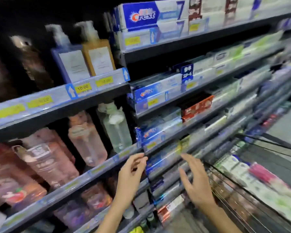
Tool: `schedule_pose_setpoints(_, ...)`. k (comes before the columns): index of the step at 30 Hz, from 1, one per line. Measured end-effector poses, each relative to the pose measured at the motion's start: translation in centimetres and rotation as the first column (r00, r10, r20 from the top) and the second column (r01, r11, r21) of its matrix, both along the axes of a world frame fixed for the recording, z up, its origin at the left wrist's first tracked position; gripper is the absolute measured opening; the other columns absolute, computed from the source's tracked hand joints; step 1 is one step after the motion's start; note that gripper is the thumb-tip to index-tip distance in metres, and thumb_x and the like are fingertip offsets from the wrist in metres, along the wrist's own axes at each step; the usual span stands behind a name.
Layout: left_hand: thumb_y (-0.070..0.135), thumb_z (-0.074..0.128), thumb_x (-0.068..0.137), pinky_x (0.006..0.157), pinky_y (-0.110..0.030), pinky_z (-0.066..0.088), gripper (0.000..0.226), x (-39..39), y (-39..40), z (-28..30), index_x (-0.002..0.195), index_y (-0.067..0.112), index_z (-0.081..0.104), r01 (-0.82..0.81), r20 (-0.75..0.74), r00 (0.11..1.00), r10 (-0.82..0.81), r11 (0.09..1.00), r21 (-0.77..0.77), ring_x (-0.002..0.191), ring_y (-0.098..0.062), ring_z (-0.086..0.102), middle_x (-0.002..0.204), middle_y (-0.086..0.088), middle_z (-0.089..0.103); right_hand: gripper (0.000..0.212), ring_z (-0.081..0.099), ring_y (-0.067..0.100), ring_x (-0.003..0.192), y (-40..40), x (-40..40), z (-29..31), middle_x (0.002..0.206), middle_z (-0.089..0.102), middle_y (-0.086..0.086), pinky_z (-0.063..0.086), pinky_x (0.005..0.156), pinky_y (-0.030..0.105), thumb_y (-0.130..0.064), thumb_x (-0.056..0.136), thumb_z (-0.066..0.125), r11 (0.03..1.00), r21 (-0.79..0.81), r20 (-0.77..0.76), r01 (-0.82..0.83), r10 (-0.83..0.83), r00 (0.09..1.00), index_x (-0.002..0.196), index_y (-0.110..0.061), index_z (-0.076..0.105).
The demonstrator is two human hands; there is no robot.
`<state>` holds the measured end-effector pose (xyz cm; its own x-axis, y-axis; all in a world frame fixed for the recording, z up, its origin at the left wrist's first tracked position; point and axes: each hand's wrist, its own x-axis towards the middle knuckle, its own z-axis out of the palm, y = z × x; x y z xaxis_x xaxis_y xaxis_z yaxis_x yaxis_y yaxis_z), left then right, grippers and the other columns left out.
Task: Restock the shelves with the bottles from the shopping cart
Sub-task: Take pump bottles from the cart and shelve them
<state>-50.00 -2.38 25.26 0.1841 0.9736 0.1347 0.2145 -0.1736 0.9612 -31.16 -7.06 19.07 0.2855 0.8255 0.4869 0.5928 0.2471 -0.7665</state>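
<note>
Both my hands are raised in front of the shelves and hold nothing. My left hand [130,172] has loosely curled fingers near the edge of the shelf [97,167] that carries pink pump bottles [87,137] and a clear bottle [116,128]. My right hand [194,179] is spread with straight fingers, just left of the wire shopping cart [232,195]. In the cart lie blurred packs, one green and white [233,167] and one pink [262,174]. The picture is blurred by motion.
Higher up stand a blue pump bottle [71,56], an amber one [97,49] and dark brown bottles [34,63]. Toothpaste boxes [151,15] fill the narrower shelves to the right. Yellow price tags [83,89] line the shelf edges. A strip of floor [287,128] shows at far right.
</note>
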Motion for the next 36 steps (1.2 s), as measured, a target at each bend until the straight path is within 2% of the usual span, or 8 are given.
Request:
schedule_pose_setpoints(3, 0.004, 0.051, 0.095, 0.096, -0.031, 0.046, 0.018, 5.4, -1.7, -7.8, 0.108, 0.015, 0.058, 0.023, -0.042, 0.999, -0.03, 0.986, -0.163, 0.103, -0.022, 0.063, 0.116, -0.015, 0.065, 0.037, 0.052, 0.021, 0.117, -7.2, 6.3, -5.2, 0.122, 0.056, -0.004, 0.025, 0.098, 0.005, -0.005, 0.091, 0.062, 0.948, -0.205, -0.082, 0.243, -0.264, 0.961, 0.122, -0.022, 0.055)
schedule_pose_setpoints(7, -0.006, 0.049, 0.094, 0.08, 0.0, 0.04, 0.028, 11.8, -5.9, -16.6, 0.121, -0.005, 0.054, 0.142, -0.056, 0.983, -0.172, 0.924, -0.355, 0.081, 0.021, 0.058, 0.125, -0.02, 0.058, 0.035, 0.048, 0.016, 0.122, -16.9, 12.9, -10.4, 0.132, 0.053, -0.004, 0.04, 0.103, 0.035, -0.019, 0.095, 0.057, 0.785, -0.48, -0.087, 0.392, -0.487, 0.869, 0.129, -0.026, 0.054)
schedule_pose_setpoints(10, -0.014, 0.049, 0.09, 0.082, -0.001, 0.041, 0.042, 16.5, -8.4, -20.0, 0.131, -0.014, 0.043, 0.216, -0.094, 0.956, -0.278, 0.884, -0.414, 0.087, 0.024, 0.056, 0.133, -0.026, 0.05, 0.036, 0.053, 0.021, 0.118, -21.7, 15.9, -13.3, 0.135, 0.055, 0.003, 0.042, 0.093, 0.027, -0.023, 0.094, 0.056, 0.689, -0.601, -0.101, 0.405, -0.568, 0.817, 0.13, -0.029, 0.052)
schedule_pose_setpoints(14, 0.012, 0.05, 0.097, 0.101, -0.019, 0.035, 0.037, 24.5, -8.9, -19.8, 0.134, 0.009, 0.047, 0.252, -0.158, 0.925, -0.346, 0.868, -0.427, 0.128, -0.022, 0.049, 0.14, -0.012, 0.05, 0.037, 0.053, 0.01, 0.11, -22.6, 21.3, -13.5, 0.13, 0.054, -0.004, 0.041, 0.085, 0.024, -0.035, 0.093, 0.051, 0.67, -0.598, -0.15, 0.44, -0.633, 0.759, 0.13, -0.033, 0.051)
schedule_pose_setpoints(19, 0.053, 0.031, 0.091, 0.112, -0.03, 0.025, 0.059, 34.8, -8.9, -18.4, 0.145, 0.027, 0.034, 0.429, -0.263, 0.817, -0.513, 0.845, -0.318, 0.135, -0.007, 0.033, 0.146, 0.014, 0.035, 0.037, 0.039, -0.002, 0.123, -22.0, 27.9, -12.5, 0.131, 0.04, -0.03, 0.033, 0.102, 0.027, -0.043, 0.096, 0.045, 0.733, -0.515, -0.222, 0.445, -0.615, 0.756, 0.133, -0.043, 0.041)
schedule_pose_setpoints(23, 0.036, 0.033, 0.101, 0.106, -0.01, 0.016, 0.043, 39.6, -9.7, -18.0, 0.143, 0.03, 0.028, 0.538, -0.3, 0.753, -0.586, 0.81, -0.233, 0.129, 0.006, 0.025, 0.139, 0.02, 0.029, 0.046, 0.03, -0.02, 0.125, -22.7, 30.4, -13.2, 0.135, 0.033, -0.038, 0.025, 0.103, 0.015, -0.061, 0.088, 0.037, 0.72, -0.526, -0.253, 0.452, -0.641, 0.725, 0.133, -0.051, 0.035)
schedule_pose_setpoints(28, 0.042, 0.033, 0.094, 0.098, 0.008, 0.013, 0.056, 40.8, -9.5, -19.4, 0.148, 0.027, 0.024, 0.625, -0.273, 0.691, -0.669, 0.743, -0.24, 0.127, 0.028, 0.015, 0.15, 0.017, 0.02, 0.057, 0.028, -0.016, 0.13, -22.4, 30.6, -14.6, 0.137, 0.027, -0.044, 0.026, 0.11, 0.028, -0.077, 0.083, 0.032, 0.695, -0.595, -0.336, 0.405, -0.672, 0.66, 0.136, -0.056, 0.029)
schedule_pose_setpoints(36, 0.061, 0.034, 0.092, 0.112, -0.016, 0.02, 0.053, 41.0, -2.5, -24.4, 0.143, 0.046, 0.032, 0.649, -0.405, 0.602, -0.689, 0.717, -0.255, 0.136, 0.007, 0.027, 0.145, 0.033, 0.03, 0.058, 0.018, -0.012, 0.139, -17.3, 31.1, -16.7, 0.149, 0.025, -0.035, 0.018, 0.115, 0.027, -0.064, 0.087, 0.037, 0.672, -0.652, -0.351, 0.352, -0.679, 0.645, 0.142, -0.049, 0.028)
